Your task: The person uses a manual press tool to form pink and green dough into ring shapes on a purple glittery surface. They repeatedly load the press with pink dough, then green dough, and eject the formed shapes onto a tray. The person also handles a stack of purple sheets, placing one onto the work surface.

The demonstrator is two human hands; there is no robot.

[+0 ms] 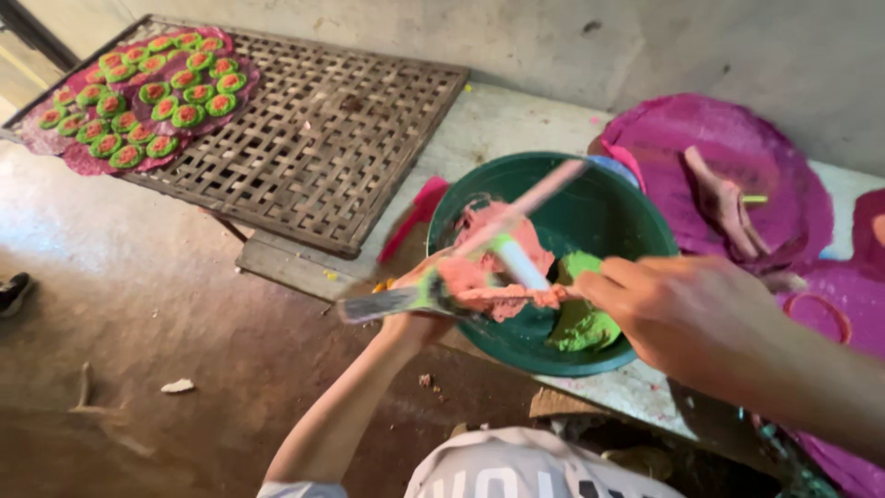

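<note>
Both hands' grip on sticks (521,263); green bowl (636,226) holds pink dough (493,235), green dough (581,323).

The left hand (419,300) is mostly hidden behind a lump of pink paste (493,277) and the blade (383,304) it carries, so its grip cannot be made out. The stick (535,198) crossing the bowl (636,231) is smeared by motion blur. The right hand (668,309) shows only its back; its fingers are out of sight, and its forearm runs off the right edge. The shoe (13,293) is cut by the left edge. The shirt (516,470) is cut by the bottom edge.
</note>
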